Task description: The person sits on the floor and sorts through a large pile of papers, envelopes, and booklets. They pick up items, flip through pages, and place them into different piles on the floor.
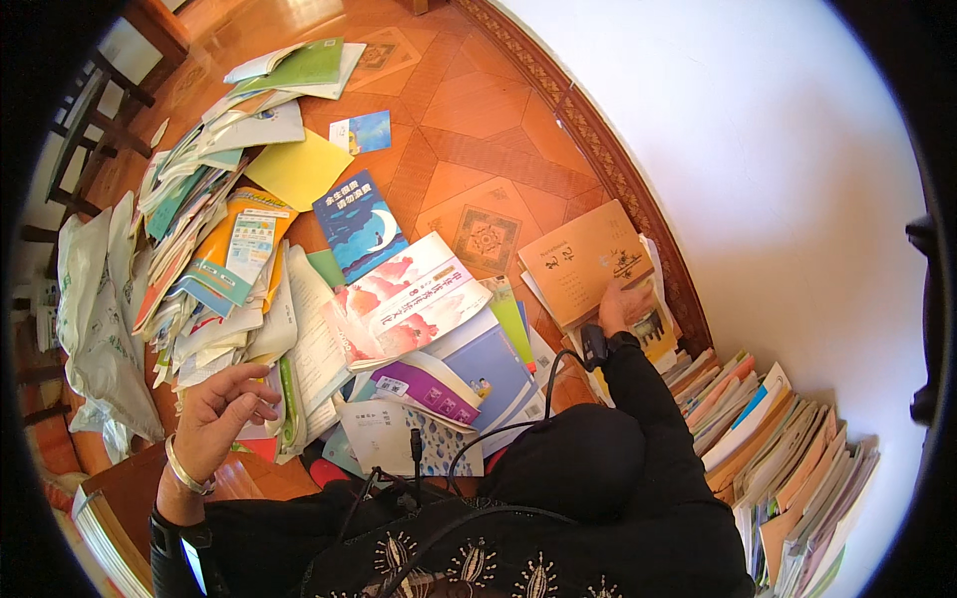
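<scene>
My left hand (230, 405), with a bangle at its wrist, hovers at the lower left with loosely bent fingers and nothing in them. It is nearest a heap of loose papers and booklets (258, 325). On the right, my right hand (624, 305) lies against the lower edge of a brown notebook (576, 258), its fingers extended. That notebook rests on a small pile by the wall, above a yellow-covered book (653, 329). Between my hands lie a white book with pink cloud pictures (407, 299), a purple booklet (430, 392), a blue book (486, 366) and a raindrop-patterned book (411, 441).
A dark blue moon-cover book (359, 224), yellow sheet (299, 170) and small blue card (361, 132) lie on the tiled floor. White plastic bags (105, 321) sit at left. A long row of books (777, 448) lines the wall (762, 187). Black cables (486, 433) cross my lap.
</scene>
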### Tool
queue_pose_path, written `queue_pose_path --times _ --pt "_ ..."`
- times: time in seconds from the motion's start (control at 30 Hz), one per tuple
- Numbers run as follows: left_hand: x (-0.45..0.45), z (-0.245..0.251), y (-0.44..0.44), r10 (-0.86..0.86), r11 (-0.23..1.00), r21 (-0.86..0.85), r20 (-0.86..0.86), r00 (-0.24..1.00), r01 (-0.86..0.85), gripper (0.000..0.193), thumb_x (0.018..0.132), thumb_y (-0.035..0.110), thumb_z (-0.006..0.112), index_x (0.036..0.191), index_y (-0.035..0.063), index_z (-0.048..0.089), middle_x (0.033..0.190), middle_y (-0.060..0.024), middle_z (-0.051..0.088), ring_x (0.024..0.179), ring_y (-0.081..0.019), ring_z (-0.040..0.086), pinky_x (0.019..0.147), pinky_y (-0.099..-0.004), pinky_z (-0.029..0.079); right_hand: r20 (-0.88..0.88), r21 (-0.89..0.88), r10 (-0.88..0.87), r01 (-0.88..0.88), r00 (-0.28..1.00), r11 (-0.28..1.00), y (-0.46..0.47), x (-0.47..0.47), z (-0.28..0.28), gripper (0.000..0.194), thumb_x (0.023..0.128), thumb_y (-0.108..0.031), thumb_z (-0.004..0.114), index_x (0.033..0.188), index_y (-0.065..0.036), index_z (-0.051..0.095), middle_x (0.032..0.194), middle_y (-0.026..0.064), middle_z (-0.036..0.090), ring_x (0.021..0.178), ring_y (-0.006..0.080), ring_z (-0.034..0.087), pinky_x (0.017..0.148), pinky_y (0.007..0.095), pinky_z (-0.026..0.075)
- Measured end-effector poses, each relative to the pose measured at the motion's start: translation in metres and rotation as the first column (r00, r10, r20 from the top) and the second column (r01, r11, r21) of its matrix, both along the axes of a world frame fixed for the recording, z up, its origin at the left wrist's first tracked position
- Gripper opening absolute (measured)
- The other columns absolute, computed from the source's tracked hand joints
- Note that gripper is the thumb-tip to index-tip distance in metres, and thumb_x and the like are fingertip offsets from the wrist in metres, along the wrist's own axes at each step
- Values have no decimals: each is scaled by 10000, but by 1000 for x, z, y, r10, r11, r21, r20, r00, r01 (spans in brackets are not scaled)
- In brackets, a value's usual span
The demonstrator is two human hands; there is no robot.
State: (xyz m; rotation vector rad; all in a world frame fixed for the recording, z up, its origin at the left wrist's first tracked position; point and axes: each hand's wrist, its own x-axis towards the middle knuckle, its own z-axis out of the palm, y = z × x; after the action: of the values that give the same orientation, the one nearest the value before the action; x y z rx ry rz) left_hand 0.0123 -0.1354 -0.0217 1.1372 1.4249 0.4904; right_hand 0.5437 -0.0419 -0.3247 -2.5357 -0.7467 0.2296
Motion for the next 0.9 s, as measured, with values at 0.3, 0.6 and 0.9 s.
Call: queue_pose_path --times 0.3,0.6,0.9 --pt "0 8 1 45 998 -36 -17 999 -46 327 910 54 507 1227 -20 537 973 -85 666 841 -122 626 786 -263 505 160 -515 845 -687 511 513 29 -20 -22 725 891 -519 483 1469 -132 281 1518 235 175 1393 406 156 1107 564 100" --pt "-25 24 -20 37 999 27 -20 999 -36 332 912 55 549 1235 -20 534 983 -87 668 865 -109 621 775 -251 504 29 -608 924 -727 380 318 37 -22 9 701 888 -450 522 1456 -103 301 1534 208 153 1413 384 113 1074 590 161" --pt "-33 50 -42 18 989 146 -86 996 -5 329 888 28 575 1214 -8 551 952 -127 686 864 -173 667 771 -286 522 229 70 944 -964 -236 -258 190 -318 32 541 765 -210 675 1233 -8 495 1197 226 537 1127 369 502 965 435 394"
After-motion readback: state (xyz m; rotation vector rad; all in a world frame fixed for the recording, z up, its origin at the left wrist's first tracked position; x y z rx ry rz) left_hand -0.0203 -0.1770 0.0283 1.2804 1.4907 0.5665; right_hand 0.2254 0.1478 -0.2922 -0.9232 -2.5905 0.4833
